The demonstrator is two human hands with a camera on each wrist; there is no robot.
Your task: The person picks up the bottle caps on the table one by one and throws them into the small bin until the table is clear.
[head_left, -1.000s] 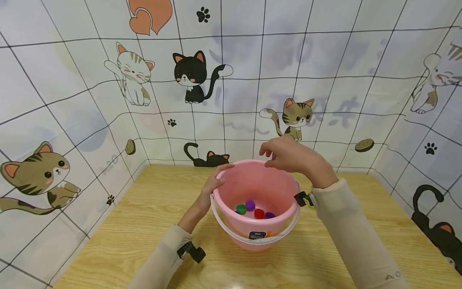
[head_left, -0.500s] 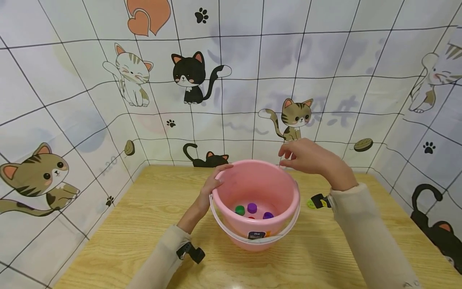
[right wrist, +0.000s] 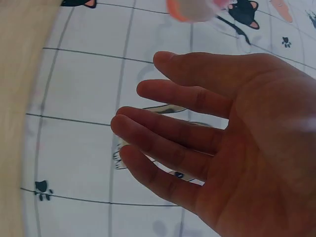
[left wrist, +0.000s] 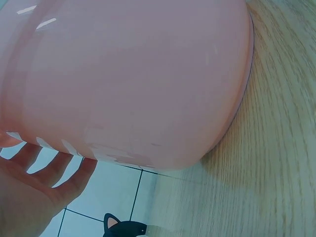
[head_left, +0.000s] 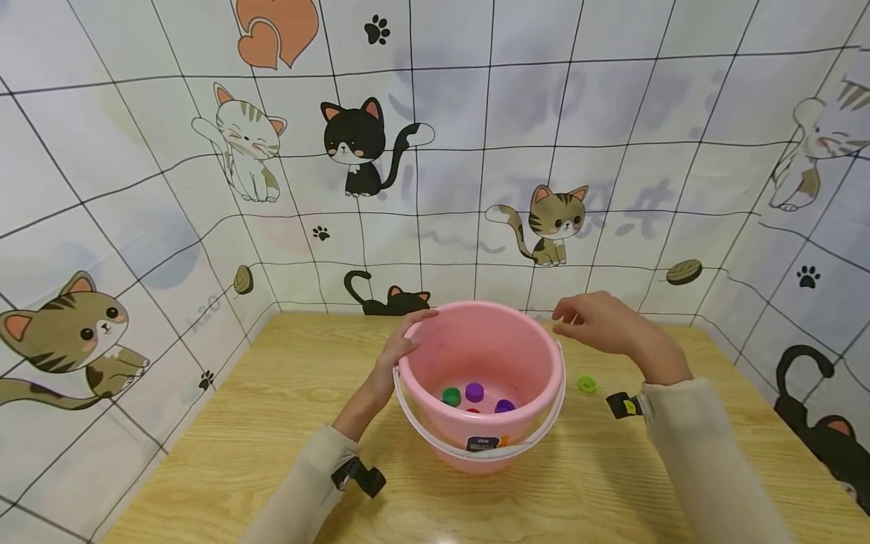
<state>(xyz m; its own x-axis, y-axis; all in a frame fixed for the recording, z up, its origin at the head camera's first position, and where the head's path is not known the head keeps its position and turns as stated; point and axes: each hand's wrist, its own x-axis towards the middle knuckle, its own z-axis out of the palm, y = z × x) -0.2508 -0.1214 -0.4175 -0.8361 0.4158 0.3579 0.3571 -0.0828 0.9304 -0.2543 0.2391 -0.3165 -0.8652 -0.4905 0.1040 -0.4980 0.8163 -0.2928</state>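
Observation:
A pink bucket [head_left: 485,351] with a white handle [head_left: 476,453] stands upright on the wooden table. My left hand [head_left: 390,363] grips its left rim. The left wrist view has those fingers [left wrist: 74,180] against the bucket's outer wall. Inside on the bottom lie a green cap-like piece [head_left: 451,396], two purple ones [head_left: 474,392] and a red one mostly hidden by the front rim. To the right of the bucket hovers my right hand [head_left: 608,329], apart from it, fingers relaxed. In the right wrist view the right palm [right wrist: 247,133] holds nothing.
A small yellow-green round piece [head_left: 587,384] lies on the table [head_left: 313,378] between the bucket and my right wrist. Walls with a cat-printed grid covering [head_left: 462,98] enclose the table at the back and both sides.
My right hand has moved right and down, from over the bucket's far rim to beside it. The red piece is now mostly out of sight; the yellow-green piece is uncovered. My left hand keeps its grip.

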